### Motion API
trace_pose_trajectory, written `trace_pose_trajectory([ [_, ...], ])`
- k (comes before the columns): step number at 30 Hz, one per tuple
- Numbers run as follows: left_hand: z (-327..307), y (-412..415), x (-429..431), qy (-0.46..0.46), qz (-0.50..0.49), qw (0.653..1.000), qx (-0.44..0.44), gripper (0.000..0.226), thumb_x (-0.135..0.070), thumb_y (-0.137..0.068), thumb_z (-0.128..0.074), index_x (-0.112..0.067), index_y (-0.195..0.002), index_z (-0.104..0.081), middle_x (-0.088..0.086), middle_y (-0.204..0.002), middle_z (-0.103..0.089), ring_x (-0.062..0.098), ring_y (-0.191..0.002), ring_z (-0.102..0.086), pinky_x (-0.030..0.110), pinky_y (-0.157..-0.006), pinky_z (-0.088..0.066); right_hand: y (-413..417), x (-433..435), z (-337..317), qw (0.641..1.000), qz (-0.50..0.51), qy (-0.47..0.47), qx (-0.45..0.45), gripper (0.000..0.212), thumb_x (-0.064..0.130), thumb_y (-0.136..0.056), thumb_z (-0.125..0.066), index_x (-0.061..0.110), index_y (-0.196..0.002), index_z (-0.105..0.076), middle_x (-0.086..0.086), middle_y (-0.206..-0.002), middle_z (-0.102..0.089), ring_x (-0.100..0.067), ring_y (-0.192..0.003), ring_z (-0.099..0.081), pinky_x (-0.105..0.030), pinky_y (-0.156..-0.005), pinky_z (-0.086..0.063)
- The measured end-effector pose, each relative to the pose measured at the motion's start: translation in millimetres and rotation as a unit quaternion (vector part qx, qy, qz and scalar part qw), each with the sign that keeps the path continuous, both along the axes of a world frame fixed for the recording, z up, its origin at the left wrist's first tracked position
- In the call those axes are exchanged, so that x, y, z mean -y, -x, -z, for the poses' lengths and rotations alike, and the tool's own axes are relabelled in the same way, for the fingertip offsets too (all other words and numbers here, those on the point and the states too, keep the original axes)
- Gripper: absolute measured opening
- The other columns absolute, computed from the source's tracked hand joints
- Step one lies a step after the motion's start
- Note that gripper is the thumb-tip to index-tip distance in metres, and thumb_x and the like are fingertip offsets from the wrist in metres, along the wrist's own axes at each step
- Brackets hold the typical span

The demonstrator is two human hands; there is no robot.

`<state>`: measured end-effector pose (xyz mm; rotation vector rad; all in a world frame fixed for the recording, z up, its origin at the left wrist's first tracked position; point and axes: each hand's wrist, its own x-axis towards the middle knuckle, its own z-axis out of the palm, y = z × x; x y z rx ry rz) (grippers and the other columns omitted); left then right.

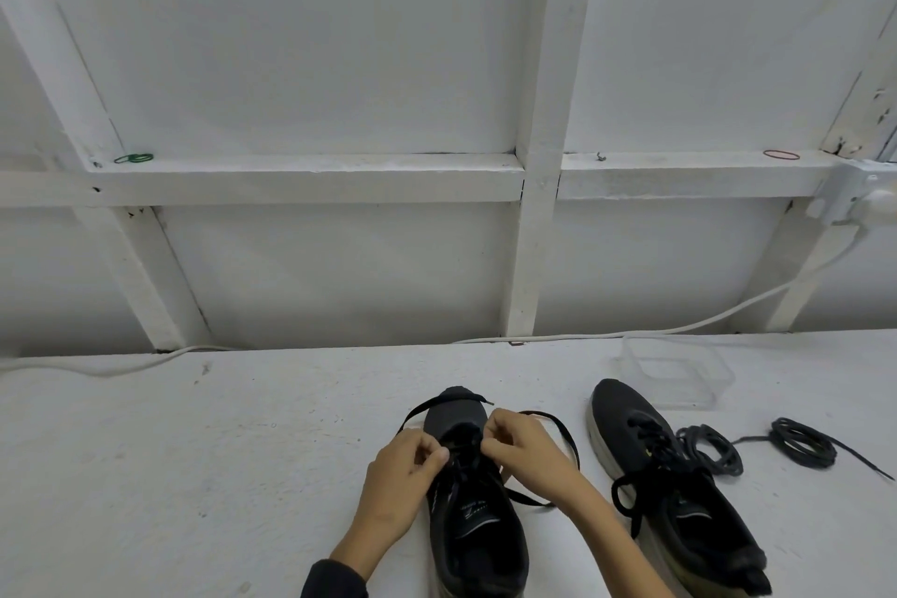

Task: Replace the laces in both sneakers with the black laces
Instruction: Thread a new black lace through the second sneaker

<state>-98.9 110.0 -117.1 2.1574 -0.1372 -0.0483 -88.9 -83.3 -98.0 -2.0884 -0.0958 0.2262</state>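
My left hand point(407, 461) and right hand point(519, 442) sit over the front eyelets of the sneaker point(475, 529) in front of me. The fingers of both are curled, and each hand pinches the black lace point(439, 401). The sneaker lies on the white table point(194, 452), toe pointing away from me. One lace end arcs across its toe, and the other loops out on its right side and trails back along it. To its right, apart from it, lies the second sneaker point(616, 408) with dark laces in it. Further right lie a grey coil of lace point(718, 449) and a darker coil point(803, 444). To the right and further back sits a clear plastic box point(723, 371).
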Motion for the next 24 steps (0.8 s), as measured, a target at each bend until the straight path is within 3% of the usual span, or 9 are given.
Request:
trace_pose_trajectory([
  [6, 5, 8, -1, 0.020, -0.022, 1.000, -0.006, 0.013, -0.025, -0.093, -0.059, -0.019, -0.082, -0.058, -0.007, -0.087, -0.065, 0.001, -0.082, -0.060, 0.014, -0.070, -0.045, -1, -1, 0, 0.996, 0.031, -0.071, -0.034, 0.009, 0.007, -0.086, -0.056, 0.007, -0.077, -0.054, -0.007, -0.067, -0.060, -0.015, -0.060, -0.059, -0.036, -0.065, -0.056],
  [11, -2, 3, 7, -0.014, -0.019, 1.000, 0.007, 0.014, -0.046, -0.089, -0.062, -0.033, -0.084, -0.061, -0.015, -0.084, -0.068, -0.001, -0.080, -0.062, 0.015, -0.067, -0.047, -1, 1, -1, 0.998, 0.009, -0.054, -0.022, 0.019, 0.028, -0.085, -0.072, 0.012, -0.082, -0.064, 0.002, -0.066, -0.063, -0.010, -0.062, -0.062, -0.024, -0.056, -0.053],
  [16, 0, 1, 9, -0.060, -0.025, 0.998, 0.021, 0.018, -0.041, -0.095, -0.054, -0.031, -0.081, -0.056, -0.014, -0.083, -0.066, 0.002, -0.080, -0.062, 0.028, -0.076, -0.052, 0, 1, -1, 0.999, -0.010, -0.038, -0.004, 0.015, 0.019, -0.090, -0.063, 0.012, -0.078, -0.058, 0.001, -0.069, -0.060, -0.008, -0.063, -0.059, -0.024, -0.058, -0.052],
  [20, 3, 5, 10, -0.052, -0.041, 0.997, 0.038, 0.018, -0.033, -0.098, -0.050, -0.023, -0.084, -0.055, -0.010, -0.083, -0.065, 0.007, -0.079, -0.062, 0.031, -0.074, -0.051, 1, 0, 1, 0.996, 0.022, -0.072, -0.041, 0.013, 0.010, -0.091, -0.054, 0.011, -0.078, -0.050, -0.003, -0.071, -0.059, -0.010, -0.064, -0.057, -0.026, -0.061, -0.053],
  [24, 3, 8, 11, -0.023, -0.057, 0.997, 0.039, 0.018, -0.033, -0.097, -0.053, -0.024, -0.082, -0.054, -0.012, -0.084, -0.066, 0.004, -0.080, -0.063, 0.031, -0.075, -0.052, 2, 0, 2, 0.990, 0.040, -0.112, -0.074, 0.012, 0.013, -0.094, -0.052, 0.011, -0.082, -0.048, -0.005, -0.078, -0.063, -0.012, -0.068, -0.060, -0.026, -0.063, -0.052],
])
